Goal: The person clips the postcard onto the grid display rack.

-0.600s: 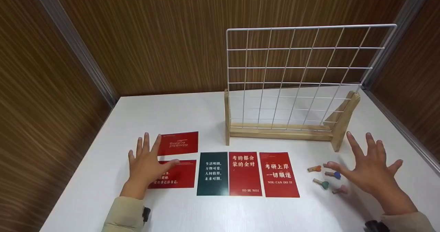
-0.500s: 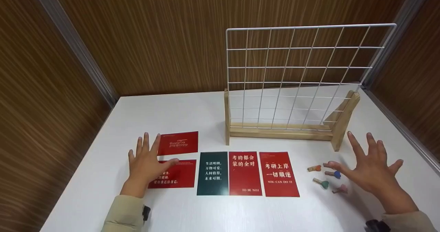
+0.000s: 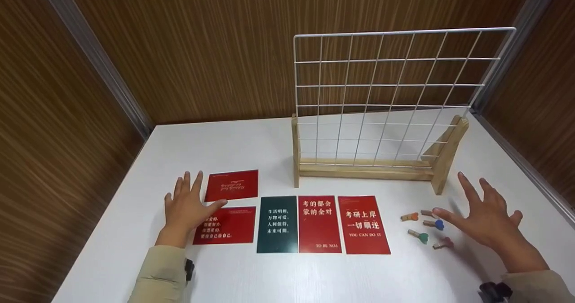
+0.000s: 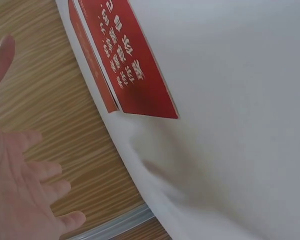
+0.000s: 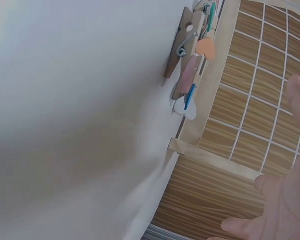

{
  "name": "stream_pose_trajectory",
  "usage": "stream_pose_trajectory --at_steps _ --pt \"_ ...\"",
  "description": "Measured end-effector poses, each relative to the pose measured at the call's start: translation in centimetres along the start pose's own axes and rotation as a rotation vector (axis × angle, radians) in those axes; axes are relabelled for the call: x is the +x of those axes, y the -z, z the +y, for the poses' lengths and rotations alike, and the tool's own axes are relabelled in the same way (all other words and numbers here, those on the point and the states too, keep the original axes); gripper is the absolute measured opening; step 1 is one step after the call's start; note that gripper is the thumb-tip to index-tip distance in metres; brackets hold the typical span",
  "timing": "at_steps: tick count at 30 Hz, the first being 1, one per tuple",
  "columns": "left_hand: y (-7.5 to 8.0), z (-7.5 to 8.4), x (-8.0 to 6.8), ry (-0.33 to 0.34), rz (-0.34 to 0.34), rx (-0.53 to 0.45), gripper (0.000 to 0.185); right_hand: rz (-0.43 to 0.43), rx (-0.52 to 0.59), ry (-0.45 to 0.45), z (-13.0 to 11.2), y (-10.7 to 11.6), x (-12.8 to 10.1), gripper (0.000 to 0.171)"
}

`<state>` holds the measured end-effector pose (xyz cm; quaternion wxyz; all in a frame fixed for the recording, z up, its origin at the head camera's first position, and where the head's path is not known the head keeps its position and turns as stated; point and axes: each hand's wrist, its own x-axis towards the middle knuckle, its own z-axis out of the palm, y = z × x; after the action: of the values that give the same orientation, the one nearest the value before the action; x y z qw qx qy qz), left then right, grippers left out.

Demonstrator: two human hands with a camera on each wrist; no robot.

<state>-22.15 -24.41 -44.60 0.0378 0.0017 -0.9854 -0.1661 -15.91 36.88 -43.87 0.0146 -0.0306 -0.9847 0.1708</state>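
Note:
My left hand (image 3: 184,208) hovers with spread fingers beside two red cards, an upper one (image 3: 232,185) and a lower one (image 3: 231,226); its thumb partly covers the lower one. To their right lie a dark green card (image 3: 277,242) and two upright red cards, one in the middle (image 3: 320,231) and one at the right (image 3: 368,244). On the right, several small wooden clothespins with coloured heart ends lie loose, among them an orange one (image 3: 409,217) and a green one (image 3: 418,236). Beside them my right hand (image 3: 487,217) is held spread above the table, gripping nothing.
A white wire grid panel (image 3: 395,59) stands in a wooden base (image 3: 364,173) at the back right. Wood-grain walls (image 3: 215,47) with metal corner strips enclose the white table (image 3: 211,148) at the back and sides.
The left hand has drifted slightly left, uncovering more of the lower red card's writing. The right hand has turned and shifted slightly. The cards and clothespins lie as before, with a slight view shift.

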Motion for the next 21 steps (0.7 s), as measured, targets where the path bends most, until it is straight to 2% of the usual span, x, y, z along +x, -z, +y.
stream_pose_trajectory --at_steps 7,21 --pt "-0.1 -0.5 0.6 0.035 0.004 -0.044 0.106 -0.039 0.012 -0.007 0.5 0.0 0.2 0.102" --pt "-0.2 -2.1 1.9 0.113 -0.047 -0.092 0.109 -0.125 0.05 -0.027 1.4 -0.4 1.1 0.107"
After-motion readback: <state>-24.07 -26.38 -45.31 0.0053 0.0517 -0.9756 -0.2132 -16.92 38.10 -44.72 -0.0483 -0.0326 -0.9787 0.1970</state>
